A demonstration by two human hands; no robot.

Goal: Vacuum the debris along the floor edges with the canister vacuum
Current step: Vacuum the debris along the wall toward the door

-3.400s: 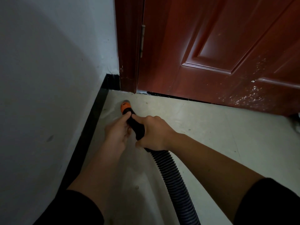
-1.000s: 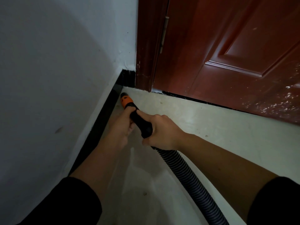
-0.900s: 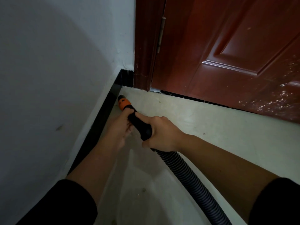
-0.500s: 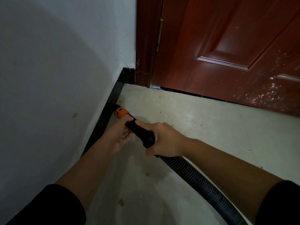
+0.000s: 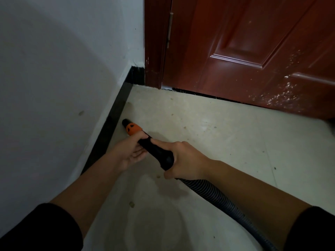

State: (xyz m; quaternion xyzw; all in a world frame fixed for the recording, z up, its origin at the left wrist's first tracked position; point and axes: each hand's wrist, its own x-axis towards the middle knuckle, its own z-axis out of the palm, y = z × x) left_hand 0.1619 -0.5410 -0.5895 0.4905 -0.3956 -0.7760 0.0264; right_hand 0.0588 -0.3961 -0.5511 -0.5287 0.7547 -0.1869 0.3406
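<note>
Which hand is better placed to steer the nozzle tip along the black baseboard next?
Left. The left hand holds the vacuum nozzle just behind its orange collar, nearest the tip and on the baseboard side. The right hand grips the black handle farther back, by the hose, likely better for pushing.

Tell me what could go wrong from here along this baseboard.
1. The vacuum nozzle tip sits close to the black baseboard; it may scrape it.
2. Crumbs lie on the floor behind the nozzle and could be missed.
3. The ribbed hose trails across the floor and might drag debris about.
</note>
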